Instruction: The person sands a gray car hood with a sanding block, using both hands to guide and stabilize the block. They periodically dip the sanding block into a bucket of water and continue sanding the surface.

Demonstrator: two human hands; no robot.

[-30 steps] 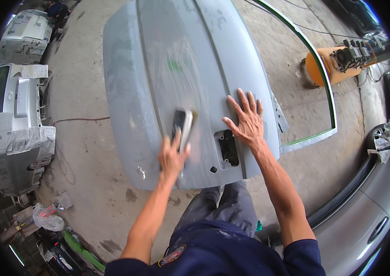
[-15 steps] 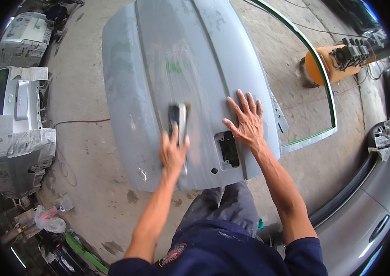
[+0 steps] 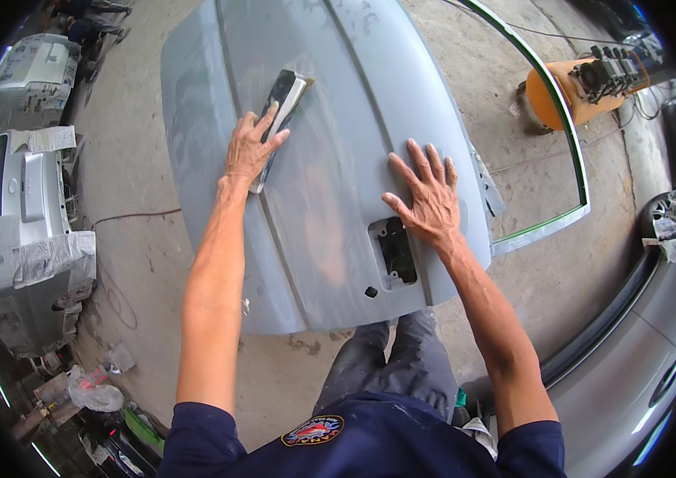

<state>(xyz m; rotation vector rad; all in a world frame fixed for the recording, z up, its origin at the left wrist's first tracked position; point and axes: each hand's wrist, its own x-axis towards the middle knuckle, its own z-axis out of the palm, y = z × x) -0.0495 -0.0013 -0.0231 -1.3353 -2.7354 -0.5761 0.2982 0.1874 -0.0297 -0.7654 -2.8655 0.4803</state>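
A grey primed car door panel (image 3: 298, 239) lies before me, with two long creases and dusty, lighter smears across its middle. My left hand (image 3: 252, 149) grips a long black-and-pale sanding block (image 3: 280, 111), which rests slantwise on the panel near the left crease. The block's underside is hidden. Flat on the panel's right part lies my right hand (image 3: 429, 195), fingers spread, holding nothing. Just below it is the door-handle recess (image 3: 393, 253), a dark rectangular opening, with a small dark hole (image 3: 371, 292) nearby.
A window frame (image 3: 583, 179) with green edges juts from the door's right side. Beyond it stands an orange air compressor (image 3: 561, 92). At right is a silver car (image 3: 632, 374); at left, silver body parts (image 3: 31, 191) partly masked with newspaper. A person (image 3: 87, 24) is far left.
My left hand has pushed the sanding block up and away over the panel, a little leftward, and the block now tilts more. My right hand stays nearly in place.
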